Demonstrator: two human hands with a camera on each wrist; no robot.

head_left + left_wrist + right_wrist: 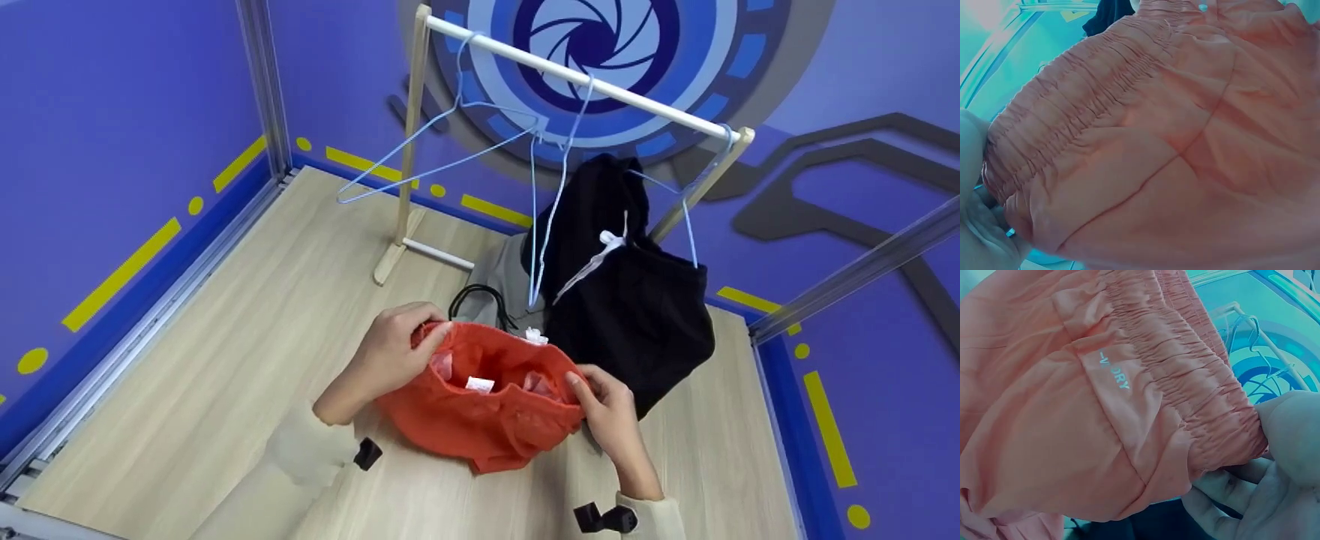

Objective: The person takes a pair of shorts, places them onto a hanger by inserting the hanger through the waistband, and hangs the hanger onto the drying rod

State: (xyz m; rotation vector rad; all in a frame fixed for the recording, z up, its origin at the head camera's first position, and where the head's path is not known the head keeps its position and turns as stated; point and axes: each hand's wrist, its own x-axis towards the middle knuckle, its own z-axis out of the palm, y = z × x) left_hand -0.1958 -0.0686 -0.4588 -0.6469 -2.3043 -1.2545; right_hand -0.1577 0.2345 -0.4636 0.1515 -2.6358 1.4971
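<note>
Orange-red shorts are held by both hands, with the elastic waistband spread and the inside facing up in the head view. My left hand pinches the waistband's left end, thumb on top. At the right end, my right hand grips the band between thumb and fingers. A white label shows inside, and a white drawstring knot sits at the far edge. The right wrist view shows white lettering near the gathered waistband.
Behind the shorts stands a rack with a white bar. Blue wire hangers hang from it, a bare one at the left. Black trousers with a white drawstring hang at the right. A grey garment with black cord lies behind the shorts.
</note>
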